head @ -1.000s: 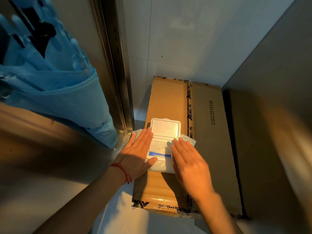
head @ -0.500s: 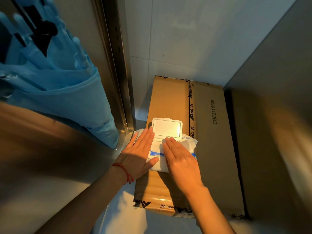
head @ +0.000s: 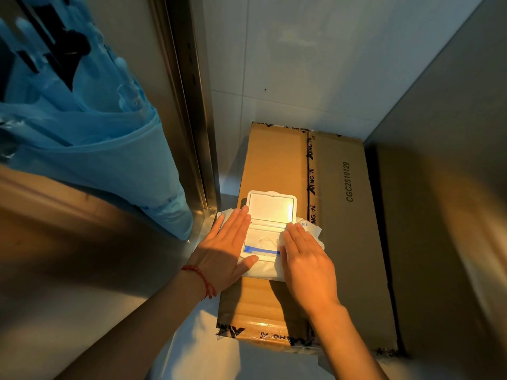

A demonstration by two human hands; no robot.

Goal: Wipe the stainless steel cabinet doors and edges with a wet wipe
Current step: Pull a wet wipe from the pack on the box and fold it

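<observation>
A white wet-wipe pack (head: 264,244) with its hinged lid (head: 271,207) flipped up lies on a cardboard box (head: 343,215). My left hand (head: 227,250) lies flat on the pack's left side, fingers straight. My right hand (head: 304,259) lies flat on the pack's right side, fingers straight, over the white wrapper. A blue strip shows at the pack's opening between my hands. A stainless steel cabinet face (head: 68,283) fills the left, and its steel edge (head: 186,105) runs up beside the box.
A blue plastic bag (head: 96,138) hangs at the upper left against the steel. White wall tiles (head: 301,64) stand behind the box. Another steel panel (head: 452,160) rises on the right. Pale floor (head: 205,352) shows below the box.
My right hand slid left over the pack's opening, then back to the right side. My left hand stayed flat on the pack.
</observation>
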